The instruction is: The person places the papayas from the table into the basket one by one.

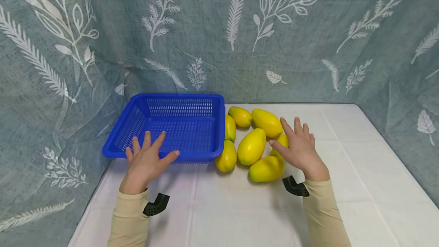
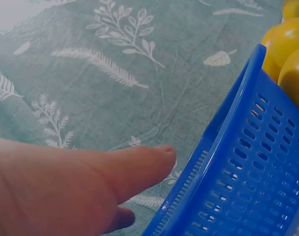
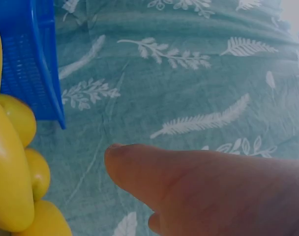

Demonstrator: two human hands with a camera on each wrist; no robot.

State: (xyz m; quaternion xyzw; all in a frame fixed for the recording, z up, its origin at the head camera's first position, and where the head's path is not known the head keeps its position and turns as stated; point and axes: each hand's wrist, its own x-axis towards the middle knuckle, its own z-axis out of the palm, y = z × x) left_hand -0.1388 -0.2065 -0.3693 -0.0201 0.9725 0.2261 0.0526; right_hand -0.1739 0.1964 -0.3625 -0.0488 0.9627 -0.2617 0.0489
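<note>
A blue plastic basket with slotted walls stands at the left of the table, nothing inside it. My left hand, fingers spread, hovers over its near rim; in the left wrist view the thumb points toward the basket wall. Several yellow papaya-like fruits lie in a group against the basket's right side. My right hand is spread above the right edge of that group, partly covering one fruit. Neither hand holds anything. In the right wrist view, the fruits sit left of the thumb.
A white cloth covers the table. Behind and along both sides hangs a grey-green curtain with white leaf prints. Each wrist carries a small black mount over a beige sleeve.
</note>
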